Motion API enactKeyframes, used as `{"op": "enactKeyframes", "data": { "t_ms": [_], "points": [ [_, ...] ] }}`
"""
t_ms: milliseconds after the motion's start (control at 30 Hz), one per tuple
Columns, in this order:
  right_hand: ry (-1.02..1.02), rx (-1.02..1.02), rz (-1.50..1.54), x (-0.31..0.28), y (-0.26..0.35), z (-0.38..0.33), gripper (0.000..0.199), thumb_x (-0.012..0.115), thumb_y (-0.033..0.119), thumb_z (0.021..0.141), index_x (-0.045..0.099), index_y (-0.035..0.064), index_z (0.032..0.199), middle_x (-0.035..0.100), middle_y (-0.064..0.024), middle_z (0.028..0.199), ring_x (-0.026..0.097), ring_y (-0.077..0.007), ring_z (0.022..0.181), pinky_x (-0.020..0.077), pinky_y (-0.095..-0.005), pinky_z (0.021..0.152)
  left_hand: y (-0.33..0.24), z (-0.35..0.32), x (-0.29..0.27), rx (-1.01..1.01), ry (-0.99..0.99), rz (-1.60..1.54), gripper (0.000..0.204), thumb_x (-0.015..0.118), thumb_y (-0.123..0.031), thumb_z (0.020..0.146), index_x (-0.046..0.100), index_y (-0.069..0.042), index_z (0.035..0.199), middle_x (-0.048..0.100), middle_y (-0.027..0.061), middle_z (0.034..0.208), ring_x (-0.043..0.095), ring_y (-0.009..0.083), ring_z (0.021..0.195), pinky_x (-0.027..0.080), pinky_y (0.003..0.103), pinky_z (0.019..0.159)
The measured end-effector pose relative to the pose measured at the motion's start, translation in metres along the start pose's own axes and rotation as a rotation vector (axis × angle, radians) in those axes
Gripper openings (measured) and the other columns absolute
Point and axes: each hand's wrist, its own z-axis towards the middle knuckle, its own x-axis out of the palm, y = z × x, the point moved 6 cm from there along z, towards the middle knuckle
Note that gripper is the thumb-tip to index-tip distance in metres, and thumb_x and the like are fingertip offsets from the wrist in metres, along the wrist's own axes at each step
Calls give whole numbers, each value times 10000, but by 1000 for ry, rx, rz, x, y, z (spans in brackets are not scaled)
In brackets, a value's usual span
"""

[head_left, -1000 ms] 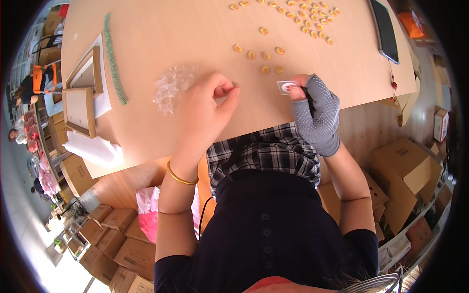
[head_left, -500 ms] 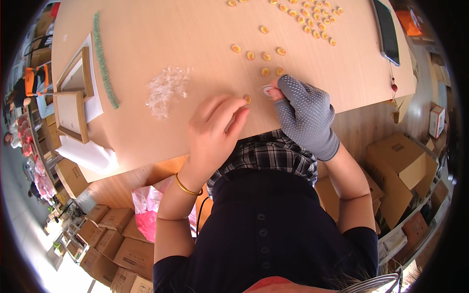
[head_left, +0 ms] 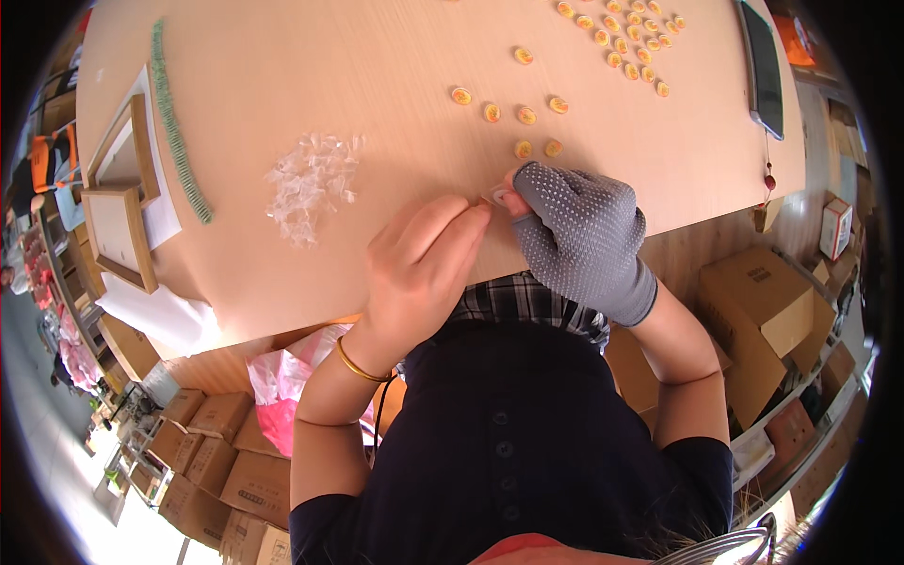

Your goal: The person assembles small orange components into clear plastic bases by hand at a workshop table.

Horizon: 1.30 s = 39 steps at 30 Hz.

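My bare left hand, a gold bangle on its wrist, is closed in a pinch near the table's front edge. A small yellow-orange oval piece, mostly hidden, is at its fingertips. Facing it is my right hand in a grey dotted glove with bare fingertips. Its thumb and finger pinch a small clear plastic bag, and the two hands' fingertips nearly meet there. Just beyond the glove lie two yellow-orange oval pieces, with several more behind them. Left of my hands is a loose heap of small clear plastic bags.
Many more oval pieces lie in a cluster at the far right, near a dark phone with a strap. A green beaded strip, wooden frames and white paper are at left. Cardboard boxes flank the table.
Both hands have come closer together; my right hand moved left with the bag. The oval piece seen at my left fingertips is now mostly covered. The view has shifted slightly.
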Motion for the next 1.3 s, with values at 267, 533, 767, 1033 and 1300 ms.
{"op": "enactKeyframes", "data": {
  "t_ms": [267,533,767,1033,1300],
  "points": [
    [79,44,-24,0,7,7,74,675,33,842,614,35,885,619,-128,709,630,-347,634,506,-387,564,0,0,-1,11,13,3,228,735,59,738,674,21,954,619,100,941,647,249,736,535,340,607],
    [169,108,-10,2,7,6,74,667,57,869,593,53,870,589,-124,677,615,-344,611,490,-393,549,1,1,-1,-8,17,-15,227,745,61,735,669,16,944,623,98,926,650,253,733,536,334,600],
    [106,144,3,3,2,4,79,657,92,911,610,47,866,629,-120,719,625,-342,622,492,-381,547,1,2,-1,-11,-7,-24,217,760,60,741,665,4,928,622,95,911,647,248,722,534,339,598],
    [147,97,-29,4,5,7,62,651,72,902,599,44,885,623,-129,721,645,-345,648,502,-387,554,4,2,0,-111,-5,-58,196,777,56,745,678,-12,900,634,88,876,644,248,736,525,335,609],
    [-25,85,167,-8,-4,-7,44,637,66,901,637,33,929,651,-131,762,643,-300,624,512,-344,584,7,1,1,-202,-1,-130,184,772,30,765,660,-28,899,638,84,876,648,251,745,536,343,619]
  ]
}}
